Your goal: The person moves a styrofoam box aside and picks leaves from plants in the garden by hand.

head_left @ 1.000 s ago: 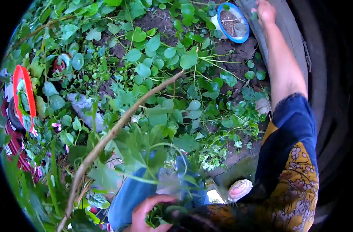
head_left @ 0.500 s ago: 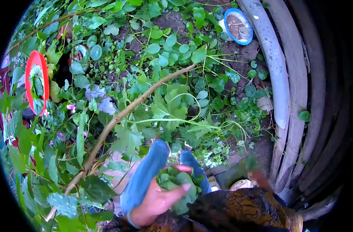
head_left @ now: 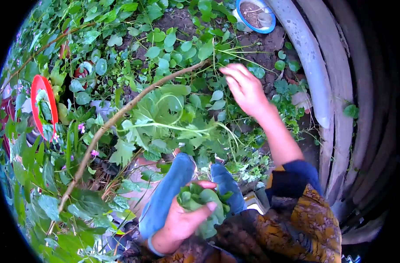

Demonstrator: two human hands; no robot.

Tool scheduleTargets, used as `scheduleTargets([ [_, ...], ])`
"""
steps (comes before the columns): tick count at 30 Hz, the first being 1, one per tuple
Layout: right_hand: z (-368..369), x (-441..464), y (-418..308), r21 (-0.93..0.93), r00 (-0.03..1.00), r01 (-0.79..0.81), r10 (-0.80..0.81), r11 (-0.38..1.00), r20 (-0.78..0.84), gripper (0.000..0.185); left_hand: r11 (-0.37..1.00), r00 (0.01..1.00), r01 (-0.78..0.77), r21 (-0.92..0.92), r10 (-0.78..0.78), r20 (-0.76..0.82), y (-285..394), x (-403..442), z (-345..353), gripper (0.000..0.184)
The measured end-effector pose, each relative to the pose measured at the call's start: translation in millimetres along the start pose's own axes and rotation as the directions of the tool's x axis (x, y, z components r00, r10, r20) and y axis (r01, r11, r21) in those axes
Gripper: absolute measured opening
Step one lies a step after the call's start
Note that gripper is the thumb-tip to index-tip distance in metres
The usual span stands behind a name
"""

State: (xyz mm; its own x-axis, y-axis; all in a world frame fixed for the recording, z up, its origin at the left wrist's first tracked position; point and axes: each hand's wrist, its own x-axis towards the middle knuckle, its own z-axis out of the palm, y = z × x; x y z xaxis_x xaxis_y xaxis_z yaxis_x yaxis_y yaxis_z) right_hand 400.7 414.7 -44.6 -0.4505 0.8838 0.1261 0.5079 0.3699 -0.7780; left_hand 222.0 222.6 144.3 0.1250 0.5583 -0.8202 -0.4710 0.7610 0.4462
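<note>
My left hand (head_left: 182, 221) is curled around a bunch of green leaves (head_left: 200, 204), low in front of my body between the knees. My right hand (head_left: 246, 90) reaches forward over the plants, its fingers stretched out and apart, with nothing visible in them. The fingertips come near the tip of a long brown branch (head_left: 130, 105) and several thin pale green stems (head_left: 241, 53). Whether they touch a stem, I cannot tell. Below the branch lies a cut leafy vine (head_left: 169, 126) with long pale stalks.
A red-rimmed bowl (head_left: 35, 98) with leaves stands among plants at the left. A blue-rimmed pot (head_left: 270, 28) of soil sits at the top right. A grey pipe (head_left: 309, 65) and weathered wooden poles (head_left: 335, 87) line the right side. Low leafy plants (head_left: 178, 52) cover the ground ahead.
My right hand has moved from low beside my body at the right, forward and left to the branch's tip. My left hand keeps its hold on the leaves. The view has shifted slightly.
</note>
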Motion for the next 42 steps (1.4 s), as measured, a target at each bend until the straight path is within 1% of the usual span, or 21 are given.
scheduleTargets([
  [2,12,37,-2,-0.052,0.992,0.018,-0.012,0.999,0.125,0.029,1.0,1.0,-0.008,-0.015,0.008,-0.004,-3,-2,0,0.036],
  [4,28,59,11,-0.258,0.97,0.023,0.04,0.966,0.24,0.033,1.0,1.0,-0.01,-0.018,0.01,-0.007,-6,-2,3,0.037],
  [9,38,49,17,-0.361,0.935,-0.062,0.18,0.931,0.305,0.014,1.0,0.998,-0.011,0.002,0.012,-0.068,-11,-3,7,0.039],
  [12,50,6,29,-0.207,0.999,0.03,-0.036,0.978,-0.022,0.009,0.998,0.991,-0.006,-0.061,-0.002,-0.13,-10,-2,9,0.04],
  [18,43,-30,31,0.135,0.918,-0.101,0.144,0.986,-0.37,0.011,1.0,0.983,0.002,0.024,0.003,-0.181,-19,2,12,0.044],
  [20,37,-42,44,0.41,0.792,-0.251,0.429,0.877,-0.433,0.014,0.998,0.979,0.033,0.049,-0.022,-0.203,-20,2,11,0.047],
  [21,28,-53,48,0.623,0.693,-0.344,0.638,0.702,-0.336,0.017,0.998,0.977,0.048,0.047,-0.038,-0.209,-20,3,11,0.048],
  [22,14,-66,64,0.658,0.651,-0.502,0.746,0.561,-0.14,0.021,0.997,0.975,0.067,0.043,-0.057,-0.216,-22,2,10,0.048],
  [23,9,-85,73,0.275,0.683,-0.668,0.716,0.692,-0.143,0.023,0.993,0.966,0.054,0.101,-0.026,-0.258,-26,2,11,0.049],
  [24,9,-101,80,-0.163,0.717,-0.697,0.687,0.698,-0.121,0.025,0.992,0.966,0.074,0.104,-0.046,-0.253,-26,2,12,0.049],
  [27,4,-129,59,-0.315,0.749,-0.657,0.547,0.685,-0.373,0.027,0.996,0.982,0.091,0.023,-0.086,-0.171,-24,3,8,0.042],
  [31,42,-121,49,0.257,0.743,-0.631,0.666,0.732,-0.071,0.023,0.994,0.989,0.071,0.084,-0.06,-0.132,-22,8,12,0.042],
  [32,60,-111,55,0.413,0.692,-0.688,0.711,0.597,0.125,0.022,0.995,0.99,0.071,0.076,-0.062,-0.125,-23,8,12,0.042],
  [34,119,-93,75,0.613,0.773,-0.541,0.628,0.576,0.093,0.029,0.994,0.99,0.084,0.073,-0.075,-0.119,-25,7,11,0.042],
  [35,146,-82,77,0.691,0.76,-0.518,0.642,0.504,0.102,0.028,0.993,0.99,0.092,0.079,-0.082,-0.119,-26,7,10,0.041],
  [36,154,-63,71,0.842,0.677,-0.516,0.677,0.157,0.288,0.023,0.991,0.989,0.098,0.087,-0.087,-0.119,-27,8,8,0.041],
  [37,183,-55,82,0.886,0.669,-0.464,0.666,0.026,0.331,0.026,0.991,0.99,0.093,0.1,-0.081,-0.118,-27,8,7,0.041],
  [38,216,-49,88,0.908,0.532,-0.063,0.755,-0.415,0.382,0.014,0.99,0.99,0.085,0.111,-0.072,-0.118,-28,8,5,0.041],
  [39,243,-53,109,0.965,0.652,-0.128,0.713,-0.23,0.256,0.008,0.99,0.991,0.074,0.122,-0.06,-0.116,-28,9,4,0.041],
  [41,285,-44,137,0.954,0.661,-0.212,0.75,0.213,-0.021,0.007,0.976,0.983,0.148,0.16,-0.128,-0.13,-27,8,-1,0.041],
  [42,302,-37,151,0.831,0.653,-0.283,0.731,0.48,-0.2,0.008,0.966,0.977,0.184,0.181,-0.159,-0.141,-26,9,-4,0.041],
])
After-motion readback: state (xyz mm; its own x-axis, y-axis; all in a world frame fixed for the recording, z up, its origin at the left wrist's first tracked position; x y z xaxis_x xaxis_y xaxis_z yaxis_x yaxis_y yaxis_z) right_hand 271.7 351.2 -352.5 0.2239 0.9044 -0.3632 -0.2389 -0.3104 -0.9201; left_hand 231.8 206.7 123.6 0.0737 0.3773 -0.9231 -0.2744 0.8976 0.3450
